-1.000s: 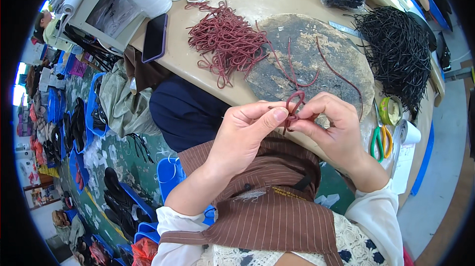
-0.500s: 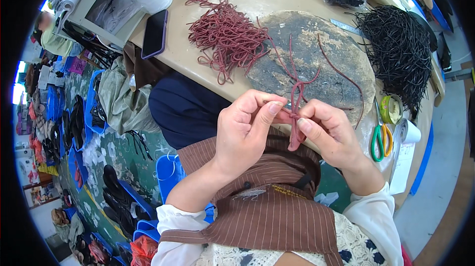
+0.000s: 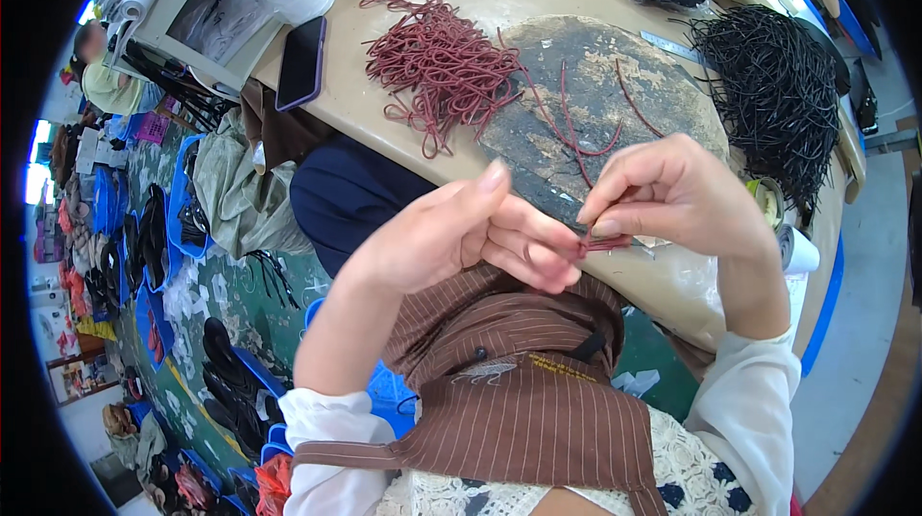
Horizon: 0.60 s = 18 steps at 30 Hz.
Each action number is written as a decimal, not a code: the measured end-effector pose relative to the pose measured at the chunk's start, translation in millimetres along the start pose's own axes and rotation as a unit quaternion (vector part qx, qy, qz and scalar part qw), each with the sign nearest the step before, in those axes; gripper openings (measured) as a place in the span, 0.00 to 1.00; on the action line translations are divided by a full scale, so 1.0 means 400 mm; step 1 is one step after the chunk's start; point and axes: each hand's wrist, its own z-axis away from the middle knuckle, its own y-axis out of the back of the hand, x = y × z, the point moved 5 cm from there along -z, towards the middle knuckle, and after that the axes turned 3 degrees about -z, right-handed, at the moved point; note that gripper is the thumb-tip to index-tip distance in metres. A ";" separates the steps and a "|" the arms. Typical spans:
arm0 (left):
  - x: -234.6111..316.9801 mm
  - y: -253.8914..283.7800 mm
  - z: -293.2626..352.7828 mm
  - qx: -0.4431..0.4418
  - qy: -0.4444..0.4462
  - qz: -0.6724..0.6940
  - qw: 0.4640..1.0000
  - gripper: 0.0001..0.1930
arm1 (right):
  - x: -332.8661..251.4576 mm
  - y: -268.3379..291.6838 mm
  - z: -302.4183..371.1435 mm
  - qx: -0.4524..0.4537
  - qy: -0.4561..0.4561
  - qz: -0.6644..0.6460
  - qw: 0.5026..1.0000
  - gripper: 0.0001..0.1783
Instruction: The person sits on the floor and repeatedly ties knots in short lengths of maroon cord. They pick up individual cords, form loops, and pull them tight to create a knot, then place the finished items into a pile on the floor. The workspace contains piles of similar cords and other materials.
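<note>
Red cord pinched near one round board

It is held by the right hand; the left hand is spread, thumb raised, its contact with the cord unclear. One phone, one red pile and one black pile are laid on one table.

1. Cord: thin, dark red, doubled into a short bunch, lying nearly sideways between the right hand and the left hand's fingertips.
2. It is held up near the counter's near edge; knotting cannot be made out.
</note>
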 end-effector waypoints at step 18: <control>0.001 -0.037 -0.062 0.079 0.028 0.042 0.996 0.07 | 0.074 -0.041 0.054 0.243 0.217 -0.220 0.919 0.07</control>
